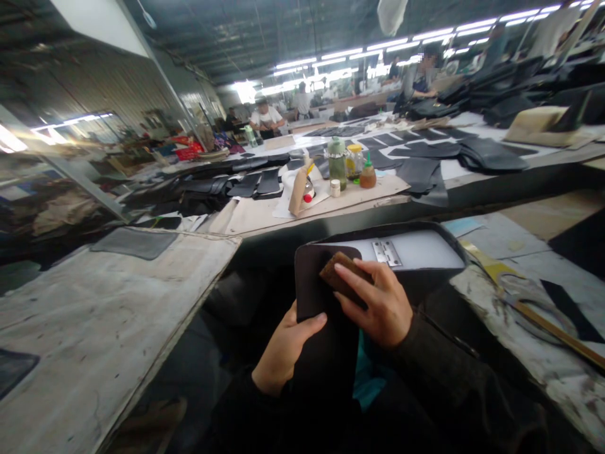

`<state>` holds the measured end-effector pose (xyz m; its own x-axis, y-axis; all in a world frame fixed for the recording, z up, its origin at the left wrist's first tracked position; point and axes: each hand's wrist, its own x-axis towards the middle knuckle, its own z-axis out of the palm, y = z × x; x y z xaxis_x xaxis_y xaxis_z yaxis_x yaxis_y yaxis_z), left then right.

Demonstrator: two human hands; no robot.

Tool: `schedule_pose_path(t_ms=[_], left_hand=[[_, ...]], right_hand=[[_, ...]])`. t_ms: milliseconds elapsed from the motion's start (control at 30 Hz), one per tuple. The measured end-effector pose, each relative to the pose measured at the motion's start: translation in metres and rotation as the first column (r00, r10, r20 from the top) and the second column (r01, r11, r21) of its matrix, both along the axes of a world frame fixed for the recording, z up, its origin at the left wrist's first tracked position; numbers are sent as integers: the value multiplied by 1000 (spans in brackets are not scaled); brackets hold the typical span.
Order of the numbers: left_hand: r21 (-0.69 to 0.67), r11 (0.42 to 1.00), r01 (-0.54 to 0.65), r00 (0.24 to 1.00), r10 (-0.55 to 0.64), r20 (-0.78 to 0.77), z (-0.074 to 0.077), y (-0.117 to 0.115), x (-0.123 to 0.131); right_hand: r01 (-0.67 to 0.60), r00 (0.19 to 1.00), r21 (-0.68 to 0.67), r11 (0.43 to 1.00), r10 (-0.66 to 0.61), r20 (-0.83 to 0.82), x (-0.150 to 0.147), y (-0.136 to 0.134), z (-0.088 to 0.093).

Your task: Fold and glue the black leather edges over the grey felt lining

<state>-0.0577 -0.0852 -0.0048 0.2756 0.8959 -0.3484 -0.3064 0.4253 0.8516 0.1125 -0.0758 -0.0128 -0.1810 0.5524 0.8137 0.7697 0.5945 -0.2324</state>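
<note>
The right hand (378,302) is partly curled, its fingers gripping a brown block (350,277) that rests against the upper face of a black rounded-corner panel (311,274). The left hand (286,347) is closed on the panel's left edge, thumb laid on the front, holding it tilted up in front of the body. With the block on the panel, the rubbing looks under way rather than finished; the dark surface shows no clear line between worked and unworked parts, so how much is left cannot be told. Just beyond lies a black-rimmed, white-lined case (428,249) with a metal plate (386,253) inside it. A single grey panel (135,243) lies flat on the left bench (155,302). Farther out, many black pieces (418,175) are spread over the long table, near a green-nozzled bottle (368,175); whether any have been treated does not show.
</note>
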Motion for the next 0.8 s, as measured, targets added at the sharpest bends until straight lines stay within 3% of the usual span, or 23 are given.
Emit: schedule_pose_path(t_ms=[167,300,433,600,800], left_hand=[[-6,1000,5,1000,-5,21,-2,1,1],[-15,1000,-16,1000,15,-16,0,0,2],[-38,998,-42,999,41,-22,3,0,0],[-28,1000,-2,1000,2,-16,0,1,0],[23,999,-39,999,40,-4,-1,0,1]], right_hand=[[-5,1000,-53,999,4,-13,-1,0,-5],[0,996,-29,1000,-3,-91,8,18,14],[30,967,-55,998,-43,-250,16,16,26],[-34,979,-84,996,16,-203,11,10,17],[-125,989,-190,974,107,-104,-9,-2,-6]])
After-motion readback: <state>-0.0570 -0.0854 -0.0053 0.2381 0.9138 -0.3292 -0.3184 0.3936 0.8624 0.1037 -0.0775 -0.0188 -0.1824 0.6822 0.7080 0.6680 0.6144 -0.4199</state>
